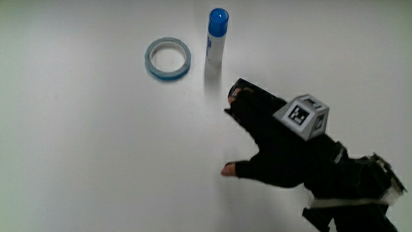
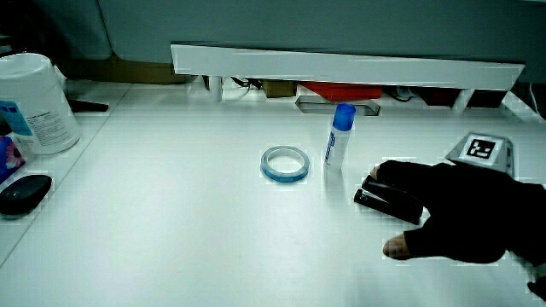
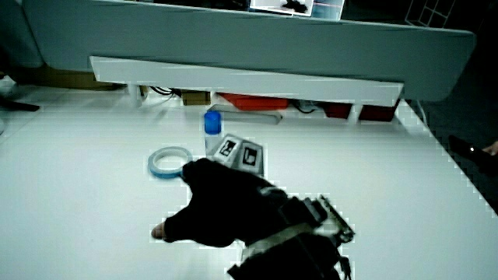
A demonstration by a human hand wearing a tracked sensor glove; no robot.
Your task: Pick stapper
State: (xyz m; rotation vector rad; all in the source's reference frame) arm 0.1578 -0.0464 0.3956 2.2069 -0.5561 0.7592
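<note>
A black stapler (image 1: 237, 86) lies on the white table, nearer to the person than the glue stick; in a side view it shows as a dark bar (image 2: 386, 205) under the fingertips. The gloved hand (image 1: 257, 138) rests over it with fingers stretched along it and the thumb (image 1: 228, 170) spread well apart on the table. Nothing is gripped. In a side view the hand (image 3: 222, 202) hides the stapler fully. The patterned cube (image 1: 303, 116) sits on the hand's back.
A blue-capped glue stick (image 1: 216, 38) stands upright beside a blue tape ring (image 1: 168, 58), both farther from the person than the hand. A white canister (image 2: 34, 102) and a black oval object (image 2: 24, 193) sit at the table's edge. The low partition (image 2: 341, 64) borders the table.
</note>
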